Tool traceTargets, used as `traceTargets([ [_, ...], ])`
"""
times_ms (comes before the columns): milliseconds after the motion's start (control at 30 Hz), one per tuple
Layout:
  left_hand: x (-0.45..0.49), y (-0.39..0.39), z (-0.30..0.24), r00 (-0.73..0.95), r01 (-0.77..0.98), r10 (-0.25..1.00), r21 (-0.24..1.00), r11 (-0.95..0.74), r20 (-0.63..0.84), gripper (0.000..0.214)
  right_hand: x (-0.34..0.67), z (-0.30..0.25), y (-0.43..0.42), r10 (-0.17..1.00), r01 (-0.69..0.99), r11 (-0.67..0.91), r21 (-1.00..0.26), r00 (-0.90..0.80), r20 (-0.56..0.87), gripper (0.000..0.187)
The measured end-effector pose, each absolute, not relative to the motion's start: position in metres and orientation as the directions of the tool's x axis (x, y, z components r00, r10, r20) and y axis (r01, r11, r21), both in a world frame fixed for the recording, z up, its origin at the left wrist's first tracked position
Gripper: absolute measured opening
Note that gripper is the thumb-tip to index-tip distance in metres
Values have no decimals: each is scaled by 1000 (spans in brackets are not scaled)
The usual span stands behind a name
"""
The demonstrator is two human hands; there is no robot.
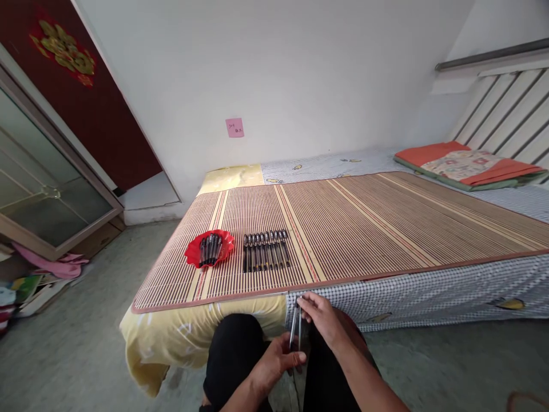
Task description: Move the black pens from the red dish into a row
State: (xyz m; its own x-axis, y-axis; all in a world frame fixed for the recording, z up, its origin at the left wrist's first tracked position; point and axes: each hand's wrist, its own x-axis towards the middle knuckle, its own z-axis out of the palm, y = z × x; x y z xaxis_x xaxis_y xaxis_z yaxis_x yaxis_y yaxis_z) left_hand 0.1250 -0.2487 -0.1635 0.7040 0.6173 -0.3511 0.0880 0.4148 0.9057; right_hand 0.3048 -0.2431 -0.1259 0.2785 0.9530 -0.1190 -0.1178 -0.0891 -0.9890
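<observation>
My left hand (pixel 277 361) and my right hand (pixel 321 317) meet between my knees, just in front of the bed's edge. Between them, two slim pens (pixel 294 329) stand nearly upright, side by side. The fingertips of my right hand pinch their upper ends, while my left hand's fingers close around the lower ends. Beyond my hands, a row of several dark, clear-barrelled pens (pixel 266 252) lies neatly side by side on the striped bamboo mat (pixel 355 229). To its left, a red scalloped dish (pixel 190 252) holds several more pens (pixel 211 248).
The mat covers a bed with a yellow sheet (pixel 197 326) and a checked sheet (pixel 412 297) hanging over its front. A folded orange quilt (pixel 450 163) lies at the far right by a white railing (pixel 506 109). A glass-panelled cabinet (pixel 51 171) stands at left.
</observation>
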Motion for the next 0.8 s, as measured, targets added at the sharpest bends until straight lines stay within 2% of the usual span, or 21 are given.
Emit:
traceTargets([
  [133, 126, -251, -173, 710, 293, 513, 865, 408, -483, 54, 345, -101, -218, 966, -75, -63, -995, 248, -80, 46],
  [233, 127, -251, -179, 699, 377, 496, 855, 357, -516, 44, 373, -80, -186, 983, 19, -49, -999, 179, -45, 43],
  [300, 129, -251, -181, 699, 375, 500, 858, 351, -511, 42, 388, -70, -159, 988, 128, -77, -989, 147, -58, 40],
  [367, 132, -250, -183, 698, 366, 506, 860, 356, -506, 41, 396, -64, -131, 978, 255, -162, -953, 171, -121, 34],
  [433, 134, -249, -186, 689, 372, 512, 856, 358, -513, 41, 400, -64, -105, 966, 314, -219, -924, 204, -159, 31],
  [800, 130, -247, -210, 692, 331, 535, 872, 360, -484, 27, 389, -89, -36, 898, 440, -409, -799, 351, -266, 21],
])
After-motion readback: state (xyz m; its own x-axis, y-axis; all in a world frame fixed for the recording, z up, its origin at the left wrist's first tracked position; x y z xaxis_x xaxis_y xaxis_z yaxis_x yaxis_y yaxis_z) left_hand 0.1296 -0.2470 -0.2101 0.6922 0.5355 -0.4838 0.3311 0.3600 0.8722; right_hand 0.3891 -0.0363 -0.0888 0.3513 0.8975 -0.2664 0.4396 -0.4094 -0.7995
